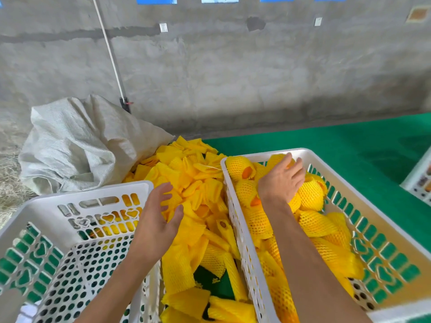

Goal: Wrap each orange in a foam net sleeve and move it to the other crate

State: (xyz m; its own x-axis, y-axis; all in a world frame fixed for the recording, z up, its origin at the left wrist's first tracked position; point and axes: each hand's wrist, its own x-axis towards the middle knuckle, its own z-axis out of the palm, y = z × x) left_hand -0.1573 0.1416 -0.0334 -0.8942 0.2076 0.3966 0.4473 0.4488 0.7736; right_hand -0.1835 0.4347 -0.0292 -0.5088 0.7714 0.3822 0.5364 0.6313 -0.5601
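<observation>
My right hand (pixel 283 177) reaches into the right white crate (pixel 235 220), fingers spread, resting on a wrapped orange (pixel 309 194) in a yellow foam net. Whether it grips that fruit I cannot tell. Several more wrapped oranges (pixel 241 167) fill this crate. My left hand (pixel 157 217) hovers open with fingers apart over the pile of loose yellow foam net sleeves (pixel 193 183) between the two crates, holding nothing. The left white crate (pixel 77 206) shows only its perforated floor; no oranges are visible in it.
A white woven sack (pixel 77 145) lies behind the left crate. Green cloth (pixel 349 145) covers the table. Another white crate (pixel 419 180) pokes in at the right edge. A concrete wall (pixel 233 78) and a white pole (pixel 109 50) stand behind.
</observation>
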